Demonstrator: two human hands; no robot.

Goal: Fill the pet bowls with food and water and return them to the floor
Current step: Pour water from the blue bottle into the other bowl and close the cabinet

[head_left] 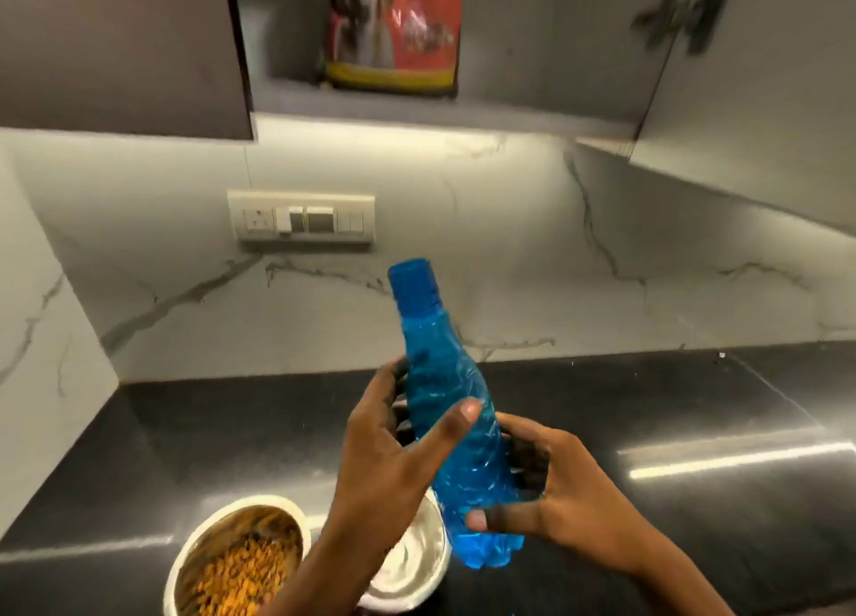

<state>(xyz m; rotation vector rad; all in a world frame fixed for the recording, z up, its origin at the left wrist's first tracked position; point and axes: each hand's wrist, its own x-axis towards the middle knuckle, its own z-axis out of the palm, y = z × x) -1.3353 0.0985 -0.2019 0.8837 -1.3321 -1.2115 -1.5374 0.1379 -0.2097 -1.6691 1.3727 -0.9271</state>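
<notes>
A blue plastic water bottle with its blue cap on is held tilted above the black counter. My right hand grips its lower body. My left hand wraps the middle of the bottle, thumb across the front. Below my left arm a steel bowl holds brown kibble. Beside it on the right stands a second bowl with a pale inside, partly hidden by my left wrist and the bottle. A red pet food bag stands in the open upper cabinet.
A dark cabinet door hangs at upper left and an open grey door juts out at upper right. A switch panel sits on the marble backsplash. The counter runs off to the right.
</notes>
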